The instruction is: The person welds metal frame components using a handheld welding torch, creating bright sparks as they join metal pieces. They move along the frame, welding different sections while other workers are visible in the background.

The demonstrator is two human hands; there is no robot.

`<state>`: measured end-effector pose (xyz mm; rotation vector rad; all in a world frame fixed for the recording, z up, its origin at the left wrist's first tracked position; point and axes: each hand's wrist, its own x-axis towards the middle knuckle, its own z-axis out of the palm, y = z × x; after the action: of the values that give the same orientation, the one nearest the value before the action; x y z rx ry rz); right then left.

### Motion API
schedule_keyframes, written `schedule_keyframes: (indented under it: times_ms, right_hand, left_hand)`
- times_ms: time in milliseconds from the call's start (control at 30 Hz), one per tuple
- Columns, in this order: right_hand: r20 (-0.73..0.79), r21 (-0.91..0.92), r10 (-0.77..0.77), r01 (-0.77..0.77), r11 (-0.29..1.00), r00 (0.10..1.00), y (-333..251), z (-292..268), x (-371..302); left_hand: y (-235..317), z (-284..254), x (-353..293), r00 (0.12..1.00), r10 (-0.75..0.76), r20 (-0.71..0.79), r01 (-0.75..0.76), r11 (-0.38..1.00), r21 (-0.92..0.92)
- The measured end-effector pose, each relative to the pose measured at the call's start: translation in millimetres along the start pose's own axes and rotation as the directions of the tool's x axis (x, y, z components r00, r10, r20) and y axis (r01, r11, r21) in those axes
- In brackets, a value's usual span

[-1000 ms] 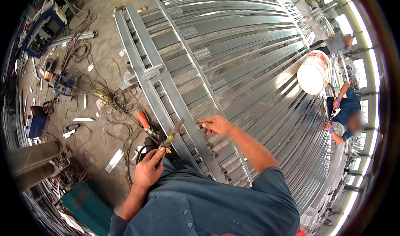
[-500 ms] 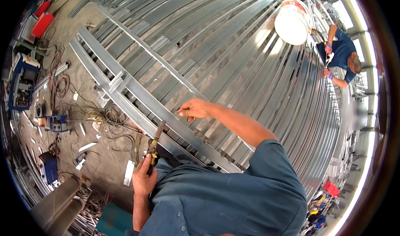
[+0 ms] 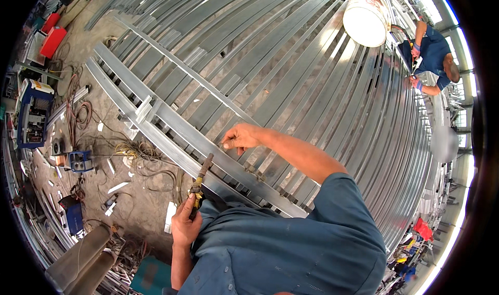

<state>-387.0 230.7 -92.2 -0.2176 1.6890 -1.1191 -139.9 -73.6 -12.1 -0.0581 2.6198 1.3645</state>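
White bucket (image 3: 363, 22) sits on metal bars (image 3: 374, 154), contents not visible. Left hand (image 3: 186, 225) clamped on torch-like tool (image 3: 199, 179), as before; right hand (image 3: 243, 137) fingers curled, can't tell if holding.

The tool (image 3: 199, 182) is brown and yellow, the metal bars (image 3: 189, 135) silver-grey, the bucket (image 3: 363, 25) white and red.

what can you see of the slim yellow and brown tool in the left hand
The slim yellow-and-brown tool looks worn and grimy. Its straight, rod-like front end is dull brown, perhaps metal; the middle is yellow with dark patches, and the material there is unclear. The bare left hand grips its lower part, partly hiding it. It slants away from the body and slightly right, its tip in front of the silvery metal beams; contact there cannot be told.
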Motion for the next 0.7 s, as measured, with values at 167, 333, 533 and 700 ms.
schedule_keyframes:
  times_ms: [167,333,533,700]
  right_hand:
    - [0.032,0.036,0.004,-0.005,0.999,0.999,2,-2,1]
    - [0.024,-0.018,0.012,-0.012,1.000,1.000,-7,-3,-2]
    - [0.000,-0.013,0.029,-0.029,1.000,1.000,-7,-1,-2]
    - [-0.001,-0.012,0.048,-0.048,0.999,0.999,-14,0,-4]
  left_hand:
    - [-1,1,1,1.000,0.021,0.001,-0.021,1.000,-0.016]
    - [1,-1,2,1.000,-0.015,0.012,0.015,1.000,-0.012]
    - [5,-2,12,0.999,0.029,0.019,-0.030,0.999,0.019]
    - [8,-2,13,1.000,0.014,0.027,-0.014,1.000,-0.003]
